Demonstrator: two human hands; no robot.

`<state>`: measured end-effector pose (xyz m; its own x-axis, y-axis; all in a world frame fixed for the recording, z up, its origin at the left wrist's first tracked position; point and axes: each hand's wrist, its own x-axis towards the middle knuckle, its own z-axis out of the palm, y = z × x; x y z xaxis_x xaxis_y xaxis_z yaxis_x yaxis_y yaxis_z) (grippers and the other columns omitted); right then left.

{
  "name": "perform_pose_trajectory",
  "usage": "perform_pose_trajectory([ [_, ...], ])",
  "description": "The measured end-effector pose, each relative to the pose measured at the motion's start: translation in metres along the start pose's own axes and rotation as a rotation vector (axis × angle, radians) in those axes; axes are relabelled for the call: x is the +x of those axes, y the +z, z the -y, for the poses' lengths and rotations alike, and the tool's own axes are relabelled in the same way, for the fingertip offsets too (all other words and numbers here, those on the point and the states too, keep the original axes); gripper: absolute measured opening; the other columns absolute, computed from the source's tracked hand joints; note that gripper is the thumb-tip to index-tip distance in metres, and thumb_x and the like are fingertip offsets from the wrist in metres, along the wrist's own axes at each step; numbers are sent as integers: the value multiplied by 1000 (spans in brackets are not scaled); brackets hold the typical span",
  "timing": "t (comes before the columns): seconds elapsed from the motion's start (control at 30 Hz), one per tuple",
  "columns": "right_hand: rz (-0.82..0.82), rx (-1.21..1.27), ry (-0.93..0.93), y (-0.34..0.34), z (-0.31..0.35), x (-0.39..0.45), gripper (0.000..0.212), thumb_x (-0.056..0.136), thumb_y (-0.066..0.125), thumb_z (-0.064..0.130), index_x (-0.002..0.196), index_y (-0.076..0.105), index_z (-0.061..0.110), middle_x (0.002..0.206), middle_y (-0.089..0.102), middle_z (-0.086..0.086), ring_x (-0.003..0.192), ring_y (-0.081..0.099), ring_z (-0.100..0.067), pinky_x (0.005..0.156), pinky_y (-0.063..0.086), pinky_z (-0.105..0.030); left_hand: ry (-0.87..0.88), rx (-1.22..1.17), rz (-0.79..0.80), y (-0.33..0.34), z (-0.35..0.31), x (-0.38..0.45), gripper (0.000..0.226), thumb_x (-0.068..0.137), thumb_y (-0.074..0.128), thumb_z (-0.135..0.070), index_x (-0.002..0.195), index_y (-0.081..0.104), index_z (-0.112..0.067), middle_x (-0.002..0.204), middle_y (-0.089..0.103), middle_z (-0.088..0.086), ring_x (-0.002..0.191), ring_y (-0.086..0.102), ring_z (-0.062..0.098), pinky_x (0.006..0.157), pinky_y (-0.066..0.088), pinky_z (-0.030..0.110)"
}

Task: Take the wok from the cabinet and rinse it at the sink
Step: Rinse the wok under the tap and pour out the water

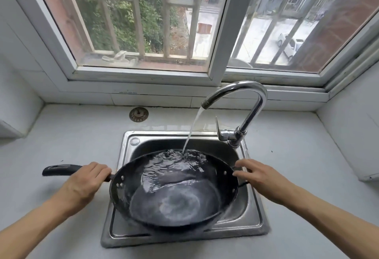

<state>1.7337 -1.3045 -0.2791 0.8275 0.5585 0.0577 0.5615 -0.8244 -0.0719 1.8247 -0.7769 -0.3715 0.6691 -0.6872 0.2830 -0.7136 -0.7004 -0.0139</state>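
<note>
White-framed window with vertical bars (143,22) fills the top of the frame. Below it, the pale grey stone table (71,135) runs the full width across the middle and bottom.

Rectangular stainless steel sink (252,217) sits lower centre, set into the table. The round black metal wok (174,193) is over the sink basin, lower centre, tilted with its far rim lower toward the tap side. Rippling water covers the upper part of the bowl; the lower part is wet and shiny.

Curved chrome gooseneck tap (246,98) stands at the sink's back right corner, lever up. Its water stream (192,129) is running and lands on the wok's far inner wall.

Your left hand (86,182), lower left, is wrapped over the long black wok handle (59,169) near where it meets the bowl. Fingers (100,169) are curled shut around it; the handle's end sticks out to the left over the table.

Your right hand (260,176), lower right, lies flat with fingers spread, tips at the wok's right rim by the small loop handle. Cannot tell whether they touch it; nothing is gripped.

Small round metal drain strainer (138,114) lies on the table behind the sink, left of centre.
</note>
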Motion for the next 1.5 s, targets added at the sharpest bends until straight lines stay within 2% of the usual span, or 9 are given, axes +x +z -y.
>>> perform_pose_trajectory([
  [0.2, 4, 179, 120, -10, -13, 4, 49, 74, 60, -16, 104, 62, 22, 112, 56, 4, 85, 61, -18, 72, 52, -24, 28, -100, 104, -16, 11, -8, 29, 84, 46, -7, 110, 58, -14, 104, 59, 0, 86, 56, 20, 78, 44, 30],
  [0.37, -16, 257, 220, -10, -21, 0, 36, 90, 55, -1, 106, 47, 31, 113, 45, 14, 88, 55, -17, 76, 52, -35, -15, -201, 161, -29, 7, -6, 21, 90, 46, -26, 108, 56, -21, 103, 57, -10, 85, 55, 13, 78, 41, 27],
  [0.57, -132, 355, 265, -17, -12, -2, 32, 90, 62, 4, 103, 47, 29, 108, 43, 16, 87, 53, -9, 79, 47, -25, -117, -250, 178, -35, 3, -12, 19, 93, 42, -32, 107, 54, -30, 96, 56, -16, 84, 55, 10, 75, 43, 27],
  [0.67, -159, 357, 217, -17, -9, -7, 10, 94, 58, 22, 101, 51, 23, 104, 48, 12, 86, 54, -10, 78, 47, -25, -114, -237, 155, -41, 1, -13, 18, 95, 40, -28, 103, 56, -30, 95, 56, -16, 83, 54, 10, 74, 45, 30],
  [0.77, -203, 347, 202, -18, -7, -12, 15, 95, 54, 36, 98, 53, 21, 100, 54, 8, 84, 57, -11, 75, 49, -27, -75, -178, 64, -44, 1, -14, 23, 96, 41, -24, 102, 63, -16, 99, 61, -6, 87, 57, 17, 80, 43, 32],
  [0.93, -272, 295, 148, -21, -4, -16, 23, 92, 62, 34, 95, 59, 12, 96, 59, 3, 83, 61, -16, 74, 52, -31, 6, -145, 9, -45, 3, -19, 22, 95, 45, -17, 105, 62, -9, 101, 63, 2, 87, 59, 22, 81, 44, 33],
  [1.17, -286, 502, 338, -16, -3, -11, 22, 85, 70, 36, 98, 55, 26, 93, 66, 15, 88, 66, -3, 79, 54, -30, -33, -162, 53, -41, -2, -22, 27, 90, 44, -11, 110, 61, -8, 102, 63, 2, 91, 56, 19, 83, 41, 30],
  [1.37, -351, 696, 531, -15, -4, 2, 42, 74, 61, 73, 91, 49, 38, 87, 69, 13, 80, 70, -9, 80, 53, -16, -242, -313, 132, -39, -5, -13, 20, 85, 45, -30, 100, 55, -37, 89, 58, -21, 83, 50, 6, 69, 35, 20],
  [1.5, -349, 701, 597, -13, -8, 9, 35, 74, 73, 58, 87, 49, 36, 79, 70, 10, 74, 71, -12, 74, 56, -24, -213, -319, 94, -39, -12, -12, 20, 84, 46, -29, 100, 58, -26, 87, 64, -14, 80, 50, 9, 68, 39, 23],
])
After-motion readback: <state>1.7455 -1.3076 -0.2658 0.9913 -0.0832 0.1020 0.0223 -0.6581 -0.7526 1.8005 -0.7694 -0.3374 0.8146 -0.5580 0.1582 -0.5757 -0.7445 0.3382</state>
